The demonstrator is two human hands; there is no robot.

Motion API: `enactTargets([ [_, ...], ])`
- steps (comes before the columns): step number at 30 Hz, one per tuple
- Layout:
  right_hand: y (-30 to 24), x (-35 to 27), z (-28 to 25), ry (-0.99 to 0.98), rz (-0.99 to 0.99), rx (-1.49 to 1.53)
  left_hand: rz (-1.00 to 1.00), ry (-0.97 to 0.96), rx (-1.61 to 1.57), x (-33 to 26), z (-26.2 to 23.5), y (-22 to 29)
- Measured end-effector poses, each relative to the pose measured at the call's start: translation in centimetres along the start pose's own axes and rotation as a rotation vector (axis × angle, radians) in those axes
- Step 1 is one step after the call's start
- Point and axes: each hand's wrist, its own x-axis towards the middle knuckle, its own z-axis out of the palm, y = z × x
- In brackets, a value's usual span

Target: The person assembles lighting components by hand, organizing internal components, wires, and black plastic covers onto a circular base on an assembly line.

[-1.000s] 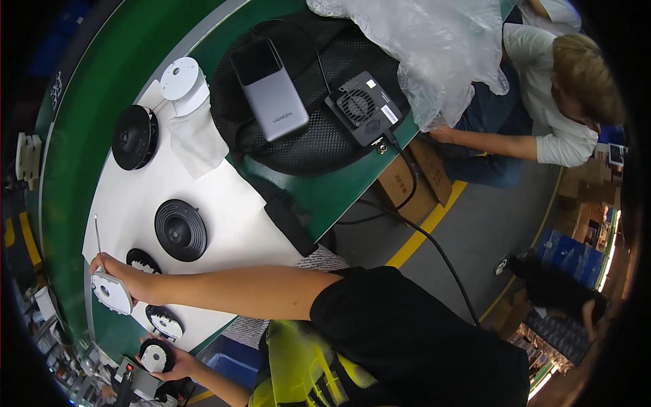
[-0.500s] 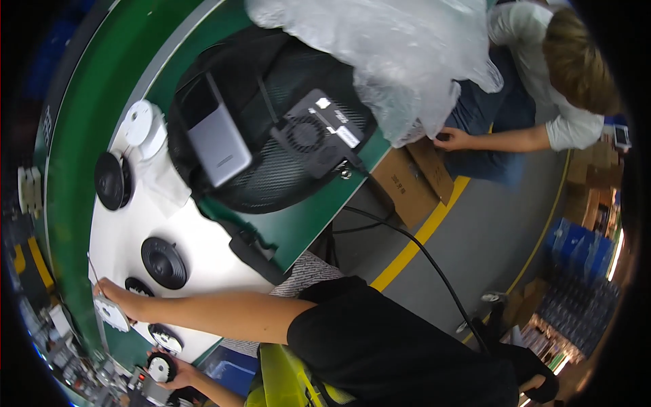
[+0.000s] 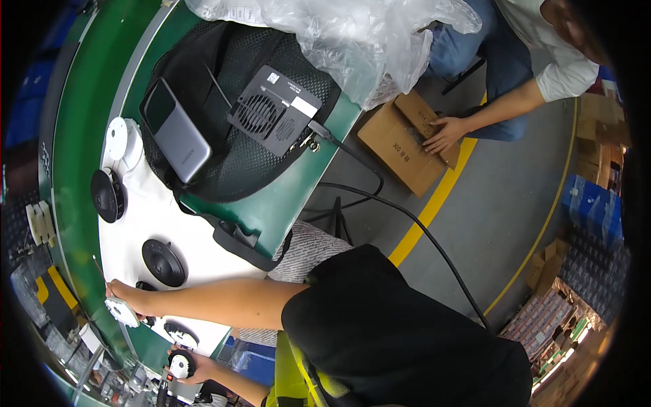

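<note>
My right hand (image 3: 127,293), at the end of a bare forearm, has its fingers closed on a white round plate (image 3: 122,312). A thin rod (image 3: 99,270) sticks up beyond its fingers; I cannot tell if it is held. Lower down, my left hand (image 3: 198,370) grips a black round part with a white centre (image 3: 181,366). Between the two hands, another black-and-white round part (image 3: 181,334) lies on the white sheet (image 3: 210,247). A black disc (image 3: 163,262) rests above my right forearm, and a dark part is half hidden behind that wrist.
A black mesh backpack (image 3: 251,180) carries a grey power bank (image 3: 178,139) and a fan device (image 3: 274,112). White discs (image 3: 124,139) and a black disc (image 3: 108,195) sit near the green belt (image 3: 74,156). A co-worker's hand (image 3: 445,133) touches a cardboard box (image 3: 400,152). A black cable (image 3: 424,247) hangs rightward.
The view has shifted slightly. The co-worker's hand has come down onto the box, away from the plastic bag. Both my hands keep hold of their parts, with little movement.
</note>
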Motion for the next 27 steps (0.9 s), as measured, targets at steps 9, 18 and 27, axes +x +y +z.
enactTargets([
  [9,-1.0,-1.5,0.0,-0.102,0.06,-0.101,-0.014,0.026,-0.123,0.3,-0.8,-0.2],
  [18,0.0,-1.7,0.5,-0.167,0.194,0.007,-0.008,0.164,-0.309,-0.7,2.0,1.3],
  [27,-1.8,-2.7,0.4,-0.234,0.164,0.04,0.102,0.048,-0.273,0.1,0.2,-0.6],
])
